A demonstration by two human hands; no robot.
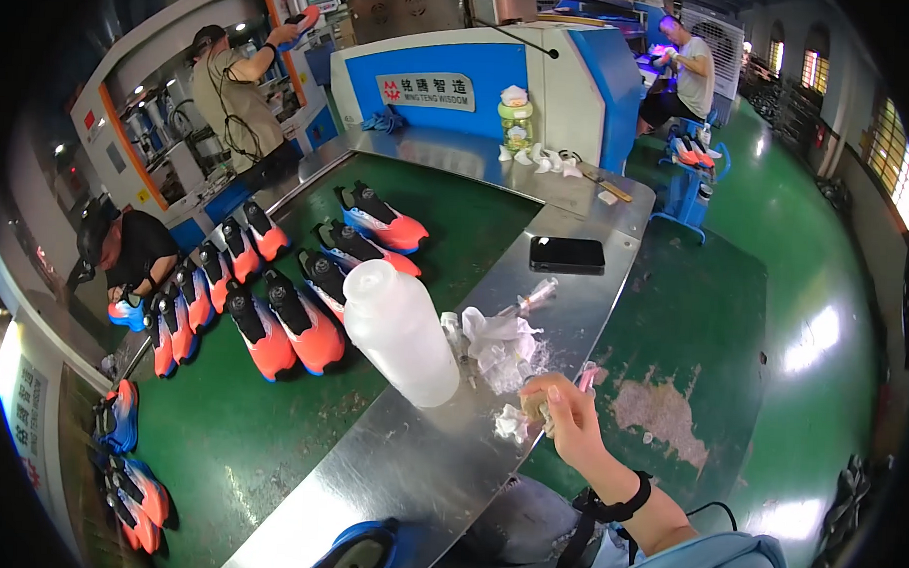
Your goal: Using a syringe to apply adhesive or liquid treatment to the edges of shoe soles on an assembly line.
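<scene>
My right hand [564, 420] is over the metal table edge, its fingers curled and closed around a small tan, crumpled piece I cannot make out. A black band circles that wrist. Just beside the hand is a small white crumpled wad [512, 423], and a pink piece [588, 377] shows behind the fingers. Farther in, crumpled white paper [500, 348] lies against a large white plastic bottle [398, 332]. My left hand is not in view.
Orange, black and blue shoes [313, 324] stand in rows on the green belt [219, 431]. A black phone [567, 255] and a wooden-handled tool [615, 190] lie on the metal border. One blue-rimmed shoe [355, 553] is close below. Co-workers are at the left and far right.
</scene>
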